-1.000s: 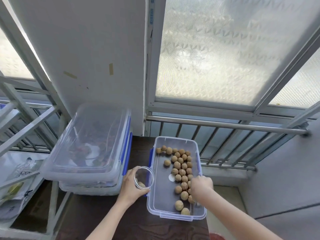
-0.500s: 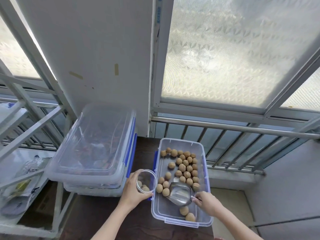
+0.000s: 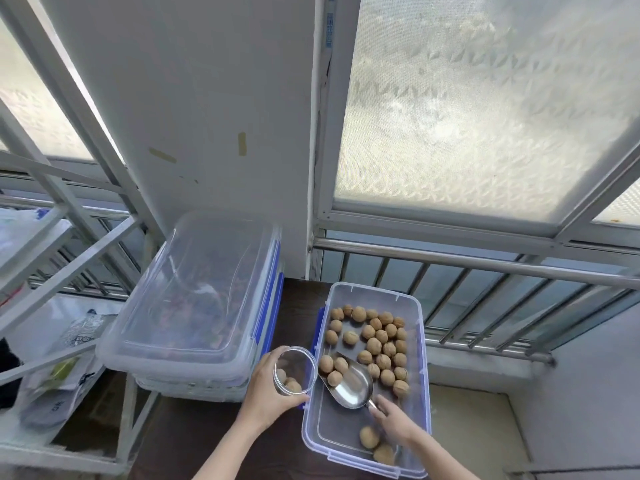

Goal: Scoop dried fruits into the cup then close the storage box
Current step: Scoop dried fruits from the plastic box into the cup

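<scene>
An open clear storage box with blue clips sits on the dark table and holds several walnuts. My left hand grips a clear plastic cup tilted toward the box's left wall, with a few walnuts inside. My right hand holds the handle of a metal scoop. The scoop lies inside the box, its mouth pointing up-left at walnuts near the cup. Two walnuts lie at the box's near end beside my right wrist.
Two stacked clear boxes with lids on stand left of the open box. A white metal shelf frame with bags is further left. A window railing runs behind, and the table's right edge drops to the floor.
My right hand went from gripping among the walnuts to pushing the scoop up-left through them toward the cup. The view shifted slightly; the cup hand barely moved.
</scene>
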